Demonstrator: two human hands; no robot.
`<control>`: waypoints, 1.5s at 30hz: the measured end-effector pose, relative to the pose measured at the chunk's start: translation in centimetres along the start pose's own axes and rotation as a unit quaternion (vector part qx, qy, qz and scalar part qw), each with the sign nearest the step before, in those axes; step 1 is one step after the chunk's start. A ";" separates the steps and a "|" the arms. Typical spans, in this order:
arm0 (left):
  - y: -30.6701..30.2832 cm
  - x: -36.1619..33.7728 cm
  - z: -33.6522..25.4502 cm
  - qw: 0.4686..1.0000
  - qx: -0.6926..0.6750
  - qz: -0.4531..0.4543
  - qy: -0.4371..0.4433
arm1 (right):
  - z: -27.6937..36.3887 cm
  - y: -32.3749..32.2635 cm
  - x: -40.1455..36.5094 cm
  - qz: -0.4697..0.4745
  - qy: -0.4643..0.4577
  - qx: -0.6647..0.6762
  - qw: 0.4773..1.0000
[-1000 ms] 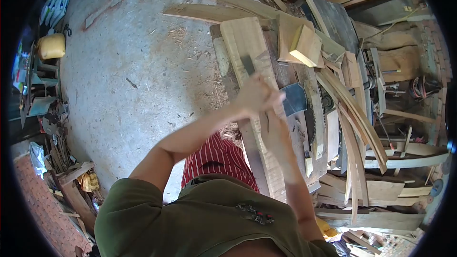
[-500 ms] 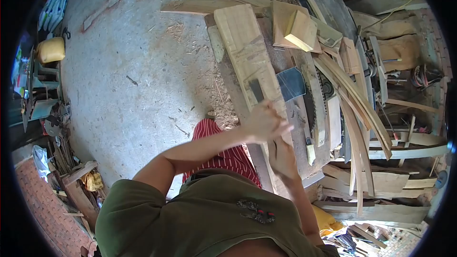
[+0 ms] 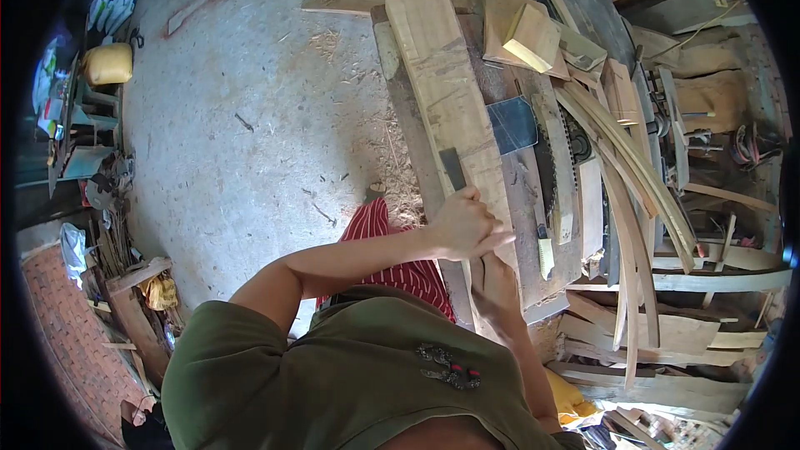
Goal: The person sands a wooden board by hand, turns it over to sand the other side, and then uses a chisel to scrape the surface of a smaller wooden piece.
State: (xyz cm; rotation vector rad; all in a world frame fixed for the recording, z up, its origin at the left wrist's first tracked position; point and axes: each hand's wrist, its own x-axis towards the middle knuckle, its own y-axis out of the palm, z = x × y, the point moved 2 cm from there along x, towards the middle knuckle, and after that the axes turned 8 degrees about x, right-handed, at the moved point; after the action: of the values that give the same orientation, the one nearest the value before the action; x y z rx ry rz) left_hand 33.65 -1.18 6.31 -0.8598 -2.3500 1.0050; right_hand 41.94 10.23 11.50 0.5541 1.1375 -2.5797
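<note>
A long, pale wooden board [image 3: 442,58] lies on the bench, running away from my body. My left hand [image 3: 467,223] is closed over a dark flat-bladed tool [image 3: 452,168], whose straight blade sticks out past the fingers along the board. Its handle is hidden, so its exact kind cannot be told. Just nearer my body, my right hand [image 3: 496,285] rests at the board with curled fingers; whatever they hold is hidden. Right of the board lie a dark blue flat piece [image 3: 512,125] and a toothed saw blade [image 3: 547,175] with a pale handle [image 3: 546,258].
Wood blocks [image 3: 533,37] sit at the bench's far end. Long curved strips [image 3: 633,175] lean along the right side, with more timber behind. Shavings and sticks lie on the concrete floor [image 3: 267,117] to the left. A yellow jerrycan [image 3: 108,64] stands far left.
The view has shifted slightly. Both hands and the dark blade have slid a short way along the board towards my body. The board and the things beside it stay in place.
</note>
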 end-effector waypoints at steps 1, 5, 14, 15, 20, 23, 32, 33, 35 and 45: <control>-0.5 0.4 0.4 0.999 -0.019 0.011 -0.030 | -0.2 0.3 0.7 -0.010 -0.025 -0.005 1.000; -4.0 2.9 8.0 0.980 0.179 0.010 -0.081 | 3.4 1.0 8.4 -0.044 -0.084 0.009 0.995; -2.0 2.5 4.4 0.989 0.148 0.002 -0.003 | 0.9 1.1 5.1 -0.070 -0.064 0.003 0.995; -0.4 1.9 1.9 0.989 0.146 0.012 0.011 | -0.7 1.2 2.4 -0.064 -0.043 0.008 0.997; 1.8 1.9 -1.5 0.996 0.052 0.068 0.006 | -0.3 -1.0 -1.4 -0.045 0.008 0.053 0.998; -0.3 4.9 4.2 0.984 0.170 0.034 0.028 | 0.7 -0.6 4.9 -0.074 -0.043 0.012 0.996; -0.1 4.0 2.5 0.991 0.132 -0.035 0.002 | 1.8 -2.1 2.6 -0.036 0.019 -0.010 0.999; 0.1 3.4 1.5 0.997 0.059 -0.038 0.012 | 1.6 -2.0 2.2 -0.033 0.016 -0.014 0.999; -0.9 3.5 1.4 0.999 -0.036 -0.003 0.022 | 1.4 -1.5 1.9 -0.072 -0.044 -0.001 0.996; -4.3 8.1 10.0 0.997 0.067 -0.018 -0.041 | 4.0 -1.7 11.6 -0.101 -0.073 -0.015 0.992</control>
State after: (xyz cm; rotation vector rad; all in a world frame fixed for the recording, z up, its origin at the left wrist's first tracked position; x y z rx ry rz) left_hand 20.33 -2.73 4.43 -0.7371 -2.3258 1.1877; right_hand 29.98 7.35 9.90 0.2505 1.2366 -2.7141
